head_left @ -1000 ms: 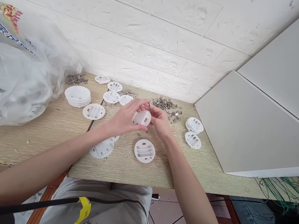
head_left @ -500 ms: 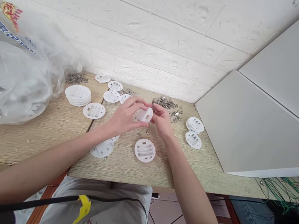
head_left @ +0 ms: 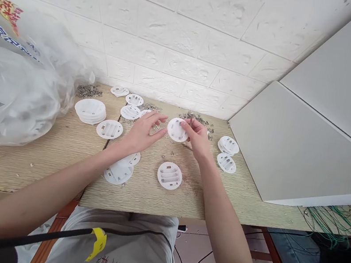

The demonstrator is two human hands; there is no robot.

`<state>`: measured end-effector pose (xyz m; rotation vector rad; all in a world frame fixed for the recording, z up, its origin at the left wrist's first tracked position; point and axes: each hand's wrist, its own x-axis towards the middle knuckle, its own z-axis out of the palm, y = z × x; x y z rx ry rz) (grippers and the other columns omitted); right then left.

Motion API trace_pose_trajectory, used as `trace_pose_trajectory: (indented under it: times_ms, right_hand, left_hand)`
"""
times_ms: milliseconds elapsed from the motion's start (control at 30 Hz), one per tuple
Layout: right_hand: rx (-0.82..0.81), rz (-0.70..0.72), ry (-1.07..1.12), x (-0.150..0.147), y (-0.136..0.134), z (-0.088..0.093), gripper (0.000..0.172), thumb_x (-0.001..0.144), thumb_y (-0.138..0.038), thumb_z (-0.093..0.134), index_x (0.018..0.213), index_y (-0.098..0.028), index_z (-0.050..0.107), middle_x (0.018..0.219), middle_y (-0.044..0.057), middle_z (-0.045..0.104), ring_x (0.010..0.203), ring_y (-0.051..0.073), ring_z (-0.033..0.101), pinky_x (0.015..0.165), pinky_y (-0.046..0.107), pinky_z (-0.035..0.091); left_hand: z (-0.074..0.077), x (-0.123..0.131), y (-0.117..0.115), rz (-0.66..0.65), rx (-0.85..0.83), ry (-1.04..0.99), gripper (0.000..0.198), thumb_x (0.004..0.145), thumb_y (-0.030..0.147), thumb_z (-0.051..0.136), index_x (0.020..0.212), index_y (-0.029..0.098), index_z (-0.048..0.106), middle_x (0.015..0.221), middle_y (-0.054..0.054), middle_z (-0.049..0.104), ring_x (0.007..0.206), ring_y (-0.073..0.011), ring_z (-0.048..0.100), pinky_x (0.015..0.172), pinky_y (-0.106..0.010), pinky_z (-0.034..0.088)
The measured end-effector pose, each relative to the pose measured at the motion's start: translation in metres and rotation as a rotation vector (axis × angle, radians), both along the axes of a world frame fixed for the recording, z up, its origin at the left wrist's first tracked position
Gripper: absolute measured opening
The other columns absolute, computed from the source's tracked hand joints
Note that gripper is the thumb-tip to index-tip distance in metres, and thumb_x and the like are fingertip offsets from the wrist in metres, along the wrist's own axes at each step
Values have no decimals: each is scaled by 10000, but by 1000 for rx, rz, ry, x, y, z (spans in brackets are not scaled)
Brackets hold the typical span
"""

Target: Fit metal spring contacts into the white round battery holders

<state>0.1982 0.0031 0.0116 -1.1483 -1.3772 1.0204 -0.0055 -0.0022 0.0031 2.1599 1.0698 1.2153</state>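
White disc [head_left: 176,130] is now held by the right hand [head_left: 198,140] alone, raised just above the desk [head_left: 151,197] and tilted, flat face toward the camera. Half a sec. ago it was pinched between both hands, closer to the body. It has since been carried right and further away, toward the scrap pile.

Nearest the camera, a black cable w/ yellow tag [head_left: 98,243] is seen across the lap. On the desk's near part an open-faced disc w/ three slots [head_left: 170,175] is laid flat. To its left, two overlapped discs [head_left: 119,170] are partly covered by the left forearm.

The left hand [head_left: 141,132] has been released from the disc. Its fingers are spread and nothing is gripped. Its fingertips are kept just beside the disc's left edge; contact cannot be judged. The right hand is closed round the disc's right rim, thumb on the face. Whether a small metal bit is also pinched cannot be told. The two-handed hold is thus judged over, w/ the disc's weight taken by one hand.

Further back, a pair of discs [head_left: 227,153] is set to the right and a disc stack [head_left: 90,111] to the left. Metal bits [head_left: 199,119] are scattered behind the hands. A plastic bag [head_left: 8,85] is slumped at far left, w/ a grey panel [head_left: 294,147] at right.
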Motion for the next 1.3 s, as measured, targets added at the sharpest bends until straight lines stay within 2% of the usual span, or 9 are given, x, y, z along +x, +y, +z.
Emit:
trace_pose_trajectory:
  times_ms: [100, 167, 267, 400, 467, 800, 1033, 1200, 1300]
  right_hand:
    - [102, -189, -194, 31, 3, 7, 344, 715, -463, 733, 870, -167, 656, 767, 23, 640, 659, 126, 547, 567, 250, 419]
    - [128, -337, -199, 56, 2, 12, 357, 698, -396, 732, 968, -174, 660, 819, 36, 673, 697, 146, 588, 593, 262, 443]
    - [54, -607, -165, 92, -4, 14, 247, 741, -326, 650, 921, -158, 667, 747, 35, 652, 633, 141, 568, 565, 265, 422]
    - [-48, -957, -261, 128, -8, 4, 180, 730, -234, 616, 879, -154, 678, 713, 30, 625, 611, 147, 546, 592, 293, 422]
    - [-75, -1042, -335, 138, -7, -2, 167, 723, -220, 611, 853, -149, 688, 692, 29, 612, 625, 156, 545, 644, 317, 444]
    - [-77, -1037, -369, 143, -4, -7, 199, 688, -190, 591, 839, -137, 708, 759, 70, 671, 701, 184, 591, 737, 350, 480]
    - [-154, -1063, -387, 145, -5, -9, 103, 752, -244, 619, 790, -164, 673, 796, 56, 668, 758, 186, 585, 818, 357, 454]
    - [75, -1159, -405, 143, -5, -3, 164, 855, -271, 536, 806, -162, 649, 869, 117, 679, 782, 201, 580, 789, 355, 423]
    - [287, -1170, -365, 133, -7, 3, 352, 960, -343, 386, 788, -177, 644, 854, 140, 672, 773, 209, 593, 772, 363, 417]
  left_hand:
    - [-4, -1, 3, 3, -28, 28, 353, 878, 347, 569, 1189, 191, 624, 1067, -76, 673, 923, -197, 609, 865, -351, 471]
    - [-4, -1, 3, -38, -41, 81, 314, 876, 339, 557, 1134, 190, 656, 1002, -70, 687, 907, -200, 609, 860, -358, 467]
    - [-1, 1, -2, -190, -65, 196, 266, 884, 353, 554, 1036, 186, 695, 978, -78, 686, 911, -209, 612, 850, -361, 466]
    - [5, 5, -13, -411, -94, 318, 259, 884, 385, 605, 990, 173, 711, 1007, -96, 691, 968, -231, 616, 880, -376, 452]
    - [6, 8, -17, -484, -87, 360, 248, 881, 384, 625, 973, 173, 717, 992, -97, 694, 956, -230, 615, 859, -367, 448]
    - [0, 11, -19, -554, -46, 480, 169, 861, 305, 647, 941, 183, 733, 822, -53, 649, 851, -204, 559, 777, -326, 406]
    - [0, 13, -20, -542, -47, 542, 181, 867, 264, 618, 973, 168, 729, 831, -59, 668, 842, -200, 569, 789, -326, 410]
    - [0, 13, -20, -571, -134, 442, 193, 846, 222, 612, 989, 183, 737, 879, -57, 721, 849, -197, 606, 772, -314, 433]
    - [0, 12, -19, -543, -253, 277, 200, 806, 208, 625, 962, 176, 746, 889, -57, 729, 788, -181, 631, 698, -288, 445]
